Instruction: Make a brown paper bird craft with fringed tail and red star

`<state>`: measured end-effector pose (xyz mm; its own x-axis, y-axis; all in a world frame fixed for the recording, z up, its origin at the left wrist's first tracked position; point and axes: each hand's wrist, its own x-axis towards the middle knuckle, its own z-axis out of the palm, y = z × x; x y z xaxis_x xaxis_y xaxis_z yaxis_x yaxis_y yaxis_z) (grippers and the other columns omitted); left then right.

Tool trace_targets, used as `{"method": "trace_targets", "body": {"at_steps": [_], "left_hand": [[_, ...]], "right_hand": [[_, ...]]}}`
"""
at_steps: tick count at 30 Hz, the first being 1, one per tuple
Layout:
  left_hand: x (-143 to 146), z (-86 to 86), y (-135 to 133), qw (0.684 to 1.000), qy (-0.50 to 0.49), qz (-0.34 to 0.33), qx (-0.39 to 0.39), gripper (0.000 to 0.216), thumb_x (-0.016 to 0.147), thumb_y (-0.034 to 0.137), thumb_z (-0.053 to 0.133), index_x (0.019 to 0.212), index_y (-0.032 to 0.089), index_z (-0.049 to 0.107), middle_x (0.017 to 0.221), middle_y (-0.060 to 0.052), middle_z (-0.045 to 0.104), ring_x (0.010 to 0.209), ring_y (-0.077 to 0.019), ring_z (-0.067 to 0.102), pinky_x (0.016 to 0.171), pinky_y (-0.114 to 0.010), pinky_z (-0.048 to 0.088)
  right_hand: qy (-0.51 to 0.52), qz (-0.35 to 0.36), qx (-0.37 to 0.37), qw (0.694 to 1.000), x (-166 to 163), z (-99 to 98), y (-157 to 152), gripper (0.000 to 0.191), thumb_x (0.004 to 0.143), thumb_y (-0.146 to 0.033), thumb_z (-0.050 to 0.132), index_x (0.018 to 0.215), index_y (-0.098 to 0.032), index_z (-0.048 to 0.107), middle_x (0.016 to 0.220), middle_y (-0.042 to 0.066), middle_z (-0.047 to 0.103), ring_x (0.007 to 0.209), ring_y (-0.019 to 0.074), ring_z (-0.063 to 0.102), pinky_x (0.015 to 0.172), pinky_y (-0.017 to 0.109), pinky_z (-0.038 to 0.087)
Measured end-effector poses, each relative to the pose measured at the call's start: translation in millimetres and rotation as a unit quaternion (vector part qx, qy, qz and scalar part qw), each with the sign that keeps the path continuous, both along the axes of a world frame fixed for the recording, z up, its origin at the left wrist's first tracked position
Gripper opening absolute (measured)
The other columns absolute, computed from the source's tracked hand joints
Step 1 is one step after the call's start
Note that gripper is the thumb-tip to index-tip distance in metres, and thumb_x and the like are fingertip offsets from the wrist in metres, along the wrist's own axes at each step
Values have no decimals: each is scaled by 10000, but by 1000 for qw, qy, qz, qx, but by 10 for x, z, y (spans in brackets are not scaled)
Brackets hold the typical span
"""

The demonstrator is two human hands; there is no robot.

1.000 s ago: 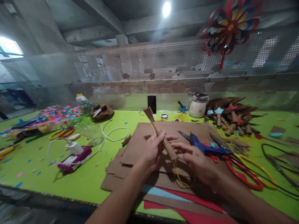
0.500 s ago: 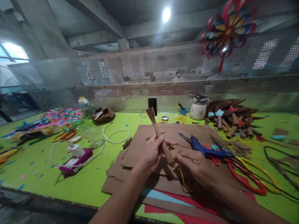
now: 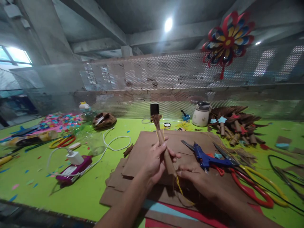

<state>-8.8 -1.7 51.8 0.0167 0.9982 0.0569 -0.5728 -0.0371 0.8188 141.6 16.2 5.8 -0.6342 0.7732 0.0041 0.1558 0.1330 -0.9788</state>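
My left hand (image 3: 155, 160) is wrapped round a rolled brown paper tube (image 3: 169, 163), which leans with its pleated, fanned end up and away from me. Yellow string (image 3: 178, 183) runs along the tube's upper part and hangs in loose strands from its lower end. Close by that lower end, the fingers of my right hand (image 3: 196, 175) are pinched together at the string; the exact grip is partly hidden. Beneath both hands lie stacked brown paper sheets (image 3: 140, 152). A blue glue gun (image 3: 204, 158) rests on the stack, just beyond my right hand.
Scissors with red and yellow handles (image 3: 251, 186) lie on the right. Behind them is a heap of pleated paper pieces (image 3: 235, 123), with a white jar (image 3: 200, 115) beside it. To the left are a purple power strip (image 3: 73, 172) and white cable (image 3: 116, 144).
The tube has turned more upright, its fanned end shifting slightly right. My right hand has moved down and in to the tube's lower end. The view has tilted up slightly.
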Motion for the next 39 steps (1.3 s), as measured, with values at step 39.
{"method": "trace_targets", "body": {"at_steps": [39], "left_hand": [[146, -98, -36, 979, 104, -173, -31, 245, 840, 328, 501, 1034, 181, 474, 665, 7, 551, 462, -67, 491, 397, -143, 321]], "right_hand": [[191, -219, 83, 953, 281, 282, 414, 388, 789, -420, 556, 1074, -159, 590, 804, 36, 622, 599, 117, 540, 575, 267, 446]]}}
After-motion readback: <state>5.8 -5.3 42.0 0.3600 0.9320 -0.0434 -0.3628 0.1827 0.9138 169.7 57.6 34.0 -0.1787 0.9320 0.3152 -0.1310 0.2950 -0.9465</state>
